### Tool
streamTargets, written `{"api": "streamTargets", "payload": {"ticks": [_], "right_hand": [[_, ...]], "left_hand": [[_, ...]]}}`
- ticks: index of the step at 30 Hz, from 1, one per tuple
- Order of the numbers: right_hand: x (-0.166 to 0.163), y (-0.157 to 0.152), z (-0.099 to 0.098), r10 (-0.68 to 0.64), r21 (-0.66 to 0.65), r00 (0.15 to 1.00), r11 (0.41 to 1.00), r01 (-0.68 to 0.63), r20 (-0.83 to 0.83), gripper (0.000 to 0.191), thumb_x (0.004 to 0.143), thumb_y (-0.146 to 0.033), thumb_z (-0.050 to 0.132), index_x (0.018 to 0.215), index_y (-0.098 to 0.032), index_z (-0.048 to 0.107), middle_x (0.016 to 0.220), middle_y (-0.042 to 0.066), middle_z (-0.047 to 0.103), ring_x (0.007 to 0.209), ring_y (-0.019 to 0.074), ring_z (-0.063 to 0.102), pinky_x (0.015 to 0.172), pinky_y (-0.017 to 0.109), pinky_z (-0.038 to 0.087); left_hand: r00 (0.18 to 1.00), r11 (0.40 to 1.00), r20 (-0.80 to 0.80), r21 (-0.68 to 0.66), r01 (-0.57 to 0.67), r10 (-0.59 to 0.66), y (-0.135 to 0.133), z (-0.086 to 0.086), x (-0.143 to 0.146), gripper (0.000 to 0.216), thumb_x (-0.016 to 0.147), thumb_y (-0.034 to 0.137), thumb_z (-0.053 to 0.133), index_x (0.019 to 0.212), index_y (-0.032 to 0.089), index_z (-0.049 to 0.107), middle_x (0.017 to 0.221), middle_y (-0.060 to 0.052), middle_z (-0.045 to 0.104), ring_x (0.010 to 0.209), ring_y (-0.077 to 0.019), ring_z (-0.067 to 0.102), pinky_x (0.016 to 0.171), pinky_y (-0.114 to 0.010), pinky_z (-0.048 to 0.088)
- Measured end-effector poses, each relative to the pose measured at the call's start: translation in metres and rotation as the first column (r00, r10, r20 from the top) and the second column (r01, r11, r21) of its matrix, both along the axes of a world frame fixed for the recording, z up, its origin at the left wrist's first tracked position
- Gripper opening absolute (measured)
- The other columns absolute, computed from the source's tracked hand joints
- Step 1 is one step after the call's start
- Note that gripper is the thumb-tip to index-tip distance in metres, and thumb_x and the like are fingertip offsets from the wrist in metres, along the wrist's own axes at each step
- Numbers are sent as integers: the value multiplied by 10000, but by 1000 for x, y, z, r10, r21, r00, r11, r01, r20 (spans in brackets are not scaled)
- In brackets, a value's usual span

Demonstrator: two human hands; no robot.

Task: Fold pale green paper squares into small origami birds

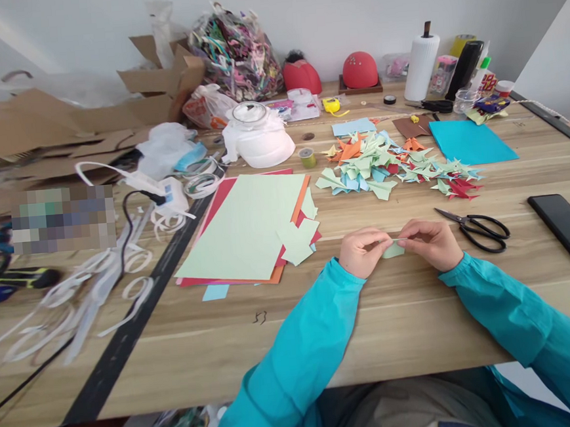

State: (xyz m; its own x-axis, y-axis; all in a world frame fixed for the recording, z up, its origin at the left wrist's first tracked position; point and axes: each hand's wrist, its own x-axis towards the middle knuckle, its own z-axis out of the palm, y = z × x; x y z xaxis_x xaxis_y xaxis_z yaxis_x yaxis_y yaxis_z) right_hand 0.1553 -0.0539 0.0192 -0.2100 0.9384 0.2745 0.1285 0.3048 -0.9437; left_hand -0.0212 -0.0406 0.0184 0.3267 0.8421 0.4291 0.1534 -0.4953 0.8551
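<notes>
My left hand (pixel 363 251) and my right hand (pixel 431 243) meet over the wooden table (pixel 401 316), both pinched on a small pale green folded paper (pixel 393 251) held between them. Both arms wear teal sleeves. A stack of coloured paper sheets (pixel 247 228) with a pale green sheet on top lies to the left of my hands. Small green paper squares (pixel 298 241) rest at its right edge. Black scissors (pixel 478 228) lie just right of my right hand. Behind my hands is a pile of folded paper figures (pixel 390 166) in green, blue, orange and red.
A black phone (pixel 567 229) lies at the right. A blue sheet (pixel 471 141) sits behind it. A paper towel roll (pixel 421 66), bottles, red domes (pixel 359 69), a white bowl-like object (pixel 260 143), cardboard (pixel 61 126) and white strips (pixel 97 281) crowd the back and left.
</notes>
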Motion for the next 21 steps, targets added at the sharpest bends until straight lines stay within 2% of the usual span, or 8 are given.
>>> {"api": "streamTargets", "payload": {"ticks": [7, 10, 13, 17, 21], "right_hand": [[2, 0, -1, -2, 46, 1000, 999, 2, 8, 36, 693, -218, 696, 682, -195, 671, 675, 30, 631, 628, 142, 567, 600, 292, 450], [2, 0, -2, -7, 29, 1000, 1000, 7, -13, 36, 684, -216, 705, 676, -197, 676, 660, 26, 625, 606, 138, 560, 575, 287, 444], [2, 0, -1, -5, 10, 1000, 1000, 5, -25, 52, 680, -235, 709, 669, -195, 677, 644, 23, 616, 579, 133, 550, 547, 281, 437], [2, 0, 0, -4, -9, 1000, 1000, 4, -25, 83, 668, -266, 717, 661, -191, 683, 633, 21, 615, 575, 130, 543, 547, 276, 431], [1, 1, -1, -8, -49, 998, 999, 5, -58, 79, 655, -264, 726, 646, -197, 685, 623, 14, 612, 577, 127, 538, 542, 270, 424]], "left_hand": [[1000, 997, 19, -72, -23, 25, -2, 1, 2, 103, 724, 222, 629, 648, 159, 660, 659, -36, 631, 594, -115, 535, 569, -239, 445], [998, 987, 64, -158, -19, 29, -3, -2, 3, 94, 688, 244, 666, 702, 151, 663, 711, -50, 646, 615, -120, 541, 570, -242, 450], [993, 970, 115, -245, 13, 16, -2, -6, 5, 180, 655, 274, 697, 778, 146, 667, 771, -64, 655, 648, -131, 556, 564, -245, 449], [989, 968, 149, -244, 64, -28, -1, -8, 7, 158, 682, 304, 674, 705, 148, 675, 738, -59, 652, 681, -142, 572, 611, -262, 454], [986, 959, 161, -285, -2, 50, -2, -5, 7, 169, 642, 311, 706, 630, 146, 675, 667, -44, 636, 613, -126, 553, 567, -254, 436]]}}
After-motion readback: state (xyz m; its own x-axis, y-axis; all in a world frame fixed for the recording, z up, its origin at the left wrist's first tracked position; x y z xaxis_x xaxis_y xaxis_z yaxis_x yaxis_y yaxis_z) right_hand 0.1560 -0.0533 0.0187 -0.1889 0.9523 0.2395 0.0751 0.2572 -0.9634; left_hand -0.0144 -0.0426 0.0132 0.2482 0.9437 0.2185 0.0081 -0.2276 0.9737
